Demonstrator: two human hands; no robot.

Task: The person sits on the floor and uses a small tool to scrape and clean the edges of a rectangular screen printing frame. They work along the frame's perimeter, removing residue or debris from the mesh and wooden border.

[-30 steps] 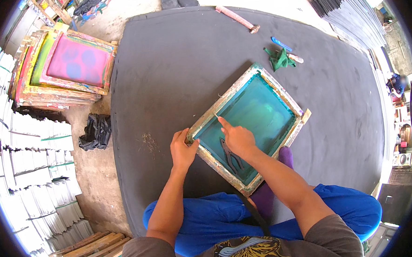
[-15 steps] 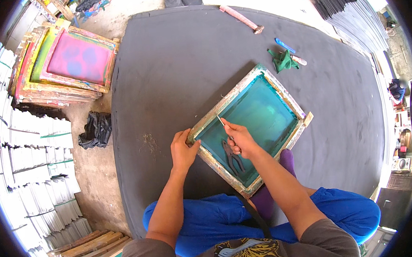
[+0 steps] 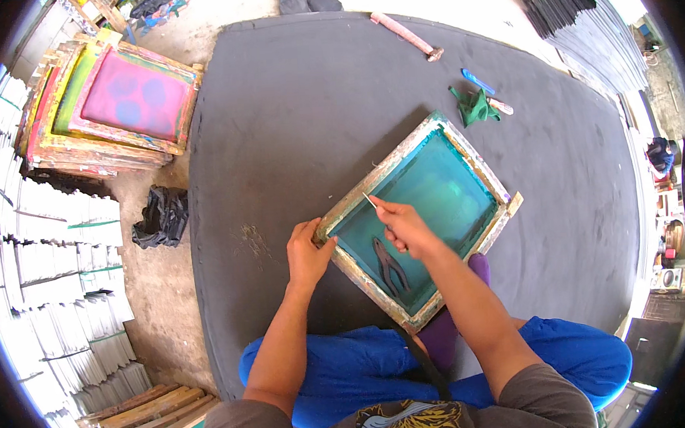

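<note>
A wooden screen-printing frame [image 3: 365, 284] with teal mesh [image 3: 438, 197] lies tilted across the mat before me, its near corner by my crossed legs. My left hand [image 3: 310, 253] is closed round its left corner, thumb on the inner side. Above the mesh, my right hand [image 3: 407, 230] pinches a thin pale metal tool [image 3: 370, 201] whose tip meets the inner edge of the frame's upper left side. The fist covers the rest of that tool, so its kind cannot be made out. Dark-handled pliers [image 3: 390, 266] rest on the mesh beneath my right hand.
A hammer [image 3: 407, 36] with a pinkish handle lies at the mat's far side. Nearer are a green cloth [image 3: 474, 108] and a blue tool [image 3: 477, 81]. Left of the dark mat [image 3: 261, 141] are stacked frames [image 3: 131, 97], a black bag [image 3: 160, 216] and white bundles [image 3: 51, 264].
My right hand has turned slightly, and its lower fingers have shifted away from the pliers. The left hand keeps its hold on the corner. The whole view has shifted a little.
</note>
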